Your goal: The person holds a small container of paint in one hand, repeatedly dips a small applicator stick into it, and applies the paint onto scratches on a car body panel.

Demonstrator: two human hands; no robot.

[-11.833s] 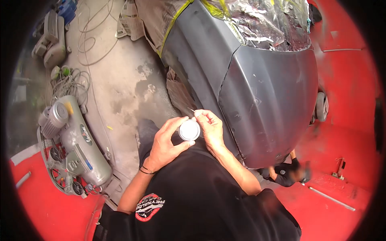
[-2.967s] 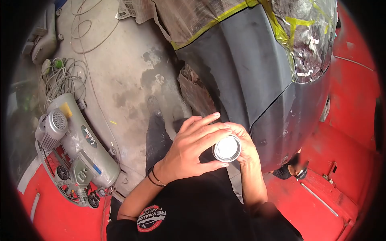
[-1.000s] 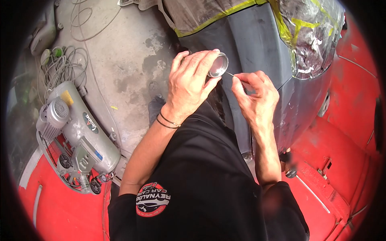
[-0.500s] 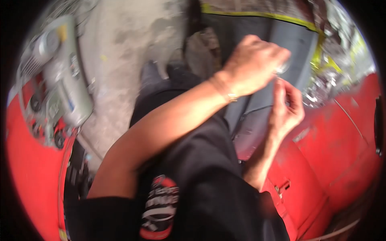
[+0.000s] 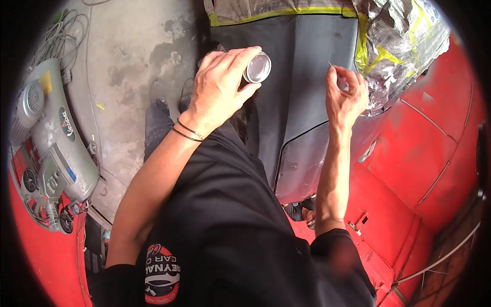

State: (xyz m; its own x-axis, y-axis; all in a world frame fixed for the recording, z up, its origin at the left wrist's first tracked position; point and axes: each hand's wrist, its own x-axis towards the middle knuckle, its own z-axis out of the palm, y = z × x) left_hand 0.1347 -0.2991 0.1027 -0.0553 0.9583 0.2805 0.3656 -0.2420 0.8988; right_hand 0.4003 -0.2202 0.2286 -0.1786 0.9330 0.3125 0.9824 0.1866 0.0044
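Note:
In the head view my left hand [image 5: 220,82] grips a small round clear-walled container [image 5: 257,67] between thumb and fingers, its round face toward me. What is inside cannot be made out. My right hand [image 5: 348,94] is apart from it, thumb and forefinger pinching a thin, pointed, light sliver [image 5: 329,63]. Both hands are above a dark grey vehicle body panel [image 5: 322,46], which has a curved crease and a seam toward its lower part.
Yellow masking tape [image 5: 281,14] and paper edge the panel; crumpled masking sheet [image 5: 394,46] covers the right side. A grey air compressor [image 5: 66,128] and coiled hose [image 5: 64,33] stand left. Red panels [image 5: 429,133] lie right. My feet are on the stained concrete floor [image 5: 128,61].
My hands were close together over the panel and have moved apart, the left hand leftward with the container. The view has shifted and sharpened.

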